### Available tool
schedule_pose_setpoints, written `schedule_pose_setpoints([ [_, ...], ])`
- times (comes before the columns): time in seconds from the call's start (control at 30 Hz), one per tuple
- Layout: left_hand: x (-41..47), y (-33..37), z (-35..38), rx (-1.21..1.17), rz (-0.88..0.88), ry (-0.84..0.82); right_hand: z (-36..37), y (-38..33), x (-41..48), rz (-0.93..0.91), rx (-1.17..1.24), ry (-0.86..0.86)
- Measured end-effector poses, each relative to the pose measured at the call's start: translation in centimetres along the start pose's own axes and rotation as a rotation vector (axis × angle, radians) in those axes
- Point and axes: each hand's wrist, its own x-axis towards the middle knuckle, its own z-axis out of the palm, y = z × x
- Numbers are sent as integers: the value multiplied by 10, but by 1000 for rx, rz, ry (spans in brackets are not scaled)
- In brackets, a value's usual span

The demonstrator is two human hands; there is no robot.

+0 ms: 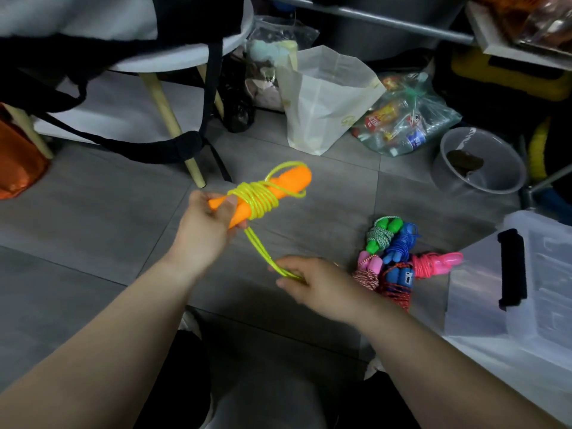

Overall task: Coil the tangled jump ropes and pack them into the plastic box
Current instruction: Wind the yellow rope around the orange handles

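Head view: orange handles are gripped above the floor by the left hand, fingers curled round them. The yellow-green rope is wound about them, and its loose doubled tail is pinched by the right hand. Tension is best held even, with turns laid side by side. Coiled ropes lie beside the plastic box.
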Motion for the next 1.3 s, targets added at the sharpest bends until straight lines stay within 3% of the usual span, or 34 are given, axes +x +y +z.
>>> schedule_pose_setpoints([
  [0.07, -3, -3, 1, 244, 52, 8, -3, -5, -2, -22, -88, 19],
  [0.2, -3, -6, -2, 451, 106, -96, -24, -6, -7, 5, -113, 100],
  [0.4, -8, -11, 2, 714, 132, -449, -37, -5, -12, -27, -191, 163],
  [0.47, -10, -10, 1, 671, 110, -546, -43, -3, -12, 2, -138, 174],
  [0.6, -10, -3, -5, 343, -13, -637, -55, 6, -13, 55, 84, 204],
  [0.8, -16, 1, -13, 140, -67, -897, -59, 18, -10, 77, 340, 260],
  [1.0, -15, 4, -9, -256, -226, -730, -53, 20, -6, 152, 562, 245],
  [1.17, -16, 9, -2, -527, -298, -500, -34, 14, -1, 197, 473, 250],
  [1.3, -8, 11, -1, -582, -267, -270, -20, 18, 5, 206, 384, 249],
])
